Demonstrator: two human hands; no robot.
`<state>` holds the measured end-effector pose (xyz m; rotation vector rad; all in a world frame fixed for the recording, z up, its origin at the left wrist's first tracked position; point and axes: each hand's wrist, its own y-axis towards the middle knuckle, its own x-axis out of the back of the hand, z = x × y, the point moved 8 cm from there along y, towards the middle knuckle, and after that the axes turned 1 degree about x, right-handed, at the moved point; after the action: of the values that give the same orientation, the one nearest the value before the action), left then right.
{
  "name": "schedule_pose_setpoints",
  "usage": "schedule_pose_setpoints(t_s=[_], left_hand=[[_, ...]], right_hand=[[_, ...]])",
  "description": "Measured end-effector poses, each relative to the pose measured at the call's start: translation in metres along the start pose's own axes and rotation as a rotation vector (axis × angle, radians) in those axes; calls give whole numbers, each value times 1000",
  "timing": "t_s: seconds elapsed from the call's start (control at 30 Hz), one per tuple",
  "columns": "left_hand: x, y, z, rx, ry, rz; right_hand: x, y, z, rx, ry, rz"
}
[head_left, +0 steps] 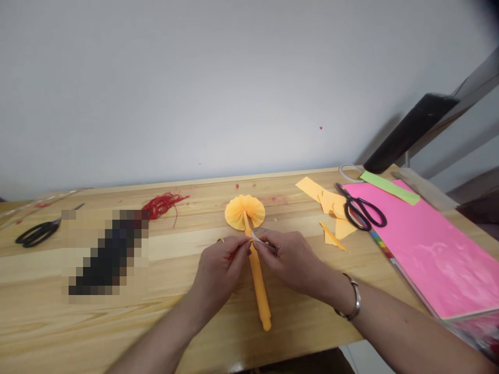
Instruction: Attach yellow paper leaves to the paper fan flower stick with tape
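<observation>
- Orange paper roll (259,283) lies on wooden table (163,322), pleated fan (245,211) at far end.
- Left hand (220,270) pinches roll near fan, steadying it.
- Right hand (290,259) fingers closed on white strip (260,237), held at the joint.
- Black scissors (360,210) rest on scraps, well apart.

Matt orange pleated paper fan (245,211), smooth light wood table (163,311), glossy pink sheet (429,249) at 3 o'clock, black-handled metal scissors (360,210)

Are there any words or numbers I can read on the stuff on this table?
None can be read.
The pink paper, the orange paper roll and both scissors show no writing.
One patch on the table is blurred out.
</observation>
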<state>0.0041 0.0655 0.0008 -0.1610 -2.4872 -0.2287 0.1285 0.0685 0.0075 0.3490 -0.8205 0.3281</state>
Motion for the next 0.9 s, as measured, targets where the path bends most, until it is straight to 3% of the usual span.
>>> schedule_pose_setpoints(t_s=[0.4,0.57,0.67,0.83,0.9], left_hand=[[2,-3,-1,4,0,-33],[9,-2,4,58,-29,-112],[11,-2,5,108,-76,-141],[9,-2,7,182,-154,-155],[13,2,14,220,-183,-187]], right_hand=[[3,-1,5,7,-51,-12],[4,-2,12,28,-100,-6],[5,-4,19,118,-197,-55],[1,-17,41,403,-482,-258],[-3,-24,50,466,-565,-272]])
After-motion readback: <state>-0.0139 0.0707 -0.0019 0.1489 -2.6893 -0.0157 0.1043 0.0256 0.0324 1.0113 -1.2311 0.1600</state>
